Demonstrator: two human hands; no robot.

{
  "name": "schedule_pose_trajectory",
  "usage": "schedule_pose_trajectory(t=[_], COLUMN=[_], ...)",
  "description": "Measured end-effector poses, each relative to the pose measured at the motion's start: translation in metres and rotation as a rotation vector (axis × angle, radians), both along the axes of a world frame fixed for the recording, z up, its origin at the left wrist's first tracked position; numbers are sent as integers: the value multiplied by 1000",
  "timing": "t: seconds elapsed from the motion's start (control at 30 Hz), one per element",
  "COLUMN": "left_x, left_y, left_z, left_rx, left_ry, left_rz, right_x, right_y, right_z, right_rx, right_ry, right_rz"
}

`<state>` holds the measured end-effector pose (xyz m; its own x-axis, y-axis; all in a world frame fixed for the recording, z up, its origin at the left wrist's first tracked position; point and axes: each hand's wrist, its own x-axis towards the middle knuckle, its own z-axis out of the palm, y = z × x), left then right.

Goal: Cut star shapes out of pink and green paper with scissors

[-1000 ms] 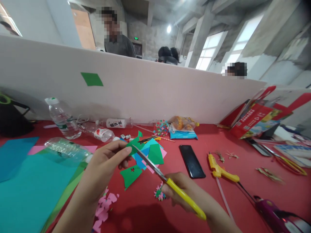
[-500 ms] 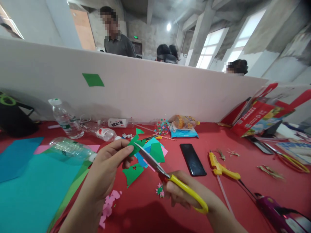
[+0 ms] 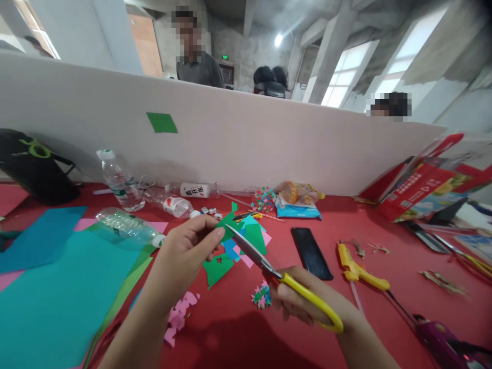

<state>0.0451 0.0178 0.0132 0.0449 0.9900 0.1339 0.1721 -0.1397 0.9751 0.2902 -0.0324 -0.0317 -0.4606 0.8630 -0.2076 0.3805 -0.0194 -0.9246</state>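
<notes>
My left hand [image 3: 194, 243] pinches a small piece of green paper [image 3: 227, 225] between thumb and fingers. Yellow-handled scissors [image 3: 255, 251] are gripped in my right hand [image 3: 298, 297], their blade tips touching the green paper. The blades look close together. Beneath the scissors lie green, blue and pink paper pieces [image 3: 255, 238], and a green scrap with a star-shaped hole [image 3: 218, 267] is below my left fingers. A small pile of paper stars [image 3: 262, 295] sits left of my right hand. Pink scraps [image 3: 179, 318] lie beside my left forearm.
A black phone [image 3: 311, 253] and a yellow glue gun [image 3: 359, 271] lie to the right. Plastic bottles [image 3: 126, 228] are at the back left, near teal sheets [image 3: 69, 292]. Snack packets [image 3: 299, 207] rest by the white partition [image 3: 249, 138]. Several people are beyond it.
The view has turned slightly left, so most things appear further right. Both hands keep hold of the paper and scissors, and the green paper sits at a slightly different angle.
</notes>
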Motion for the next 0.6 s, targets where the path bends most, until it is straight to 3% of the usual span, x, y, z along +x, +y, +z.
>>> schedule_pose_trajectory(t=[0.43,0.6], left_x=[0,-1], left_y=[-4,-3], left_z=[6,0], left_rx=[27,-8], left_ry=[6,-57], left_rz=[9,2], right_x=[-10,-10], right_y=[-1,-2], right_z=[6,9], right_rx=[-74,-32], right_ry=[-63,-20], right_rz=[-10,0])
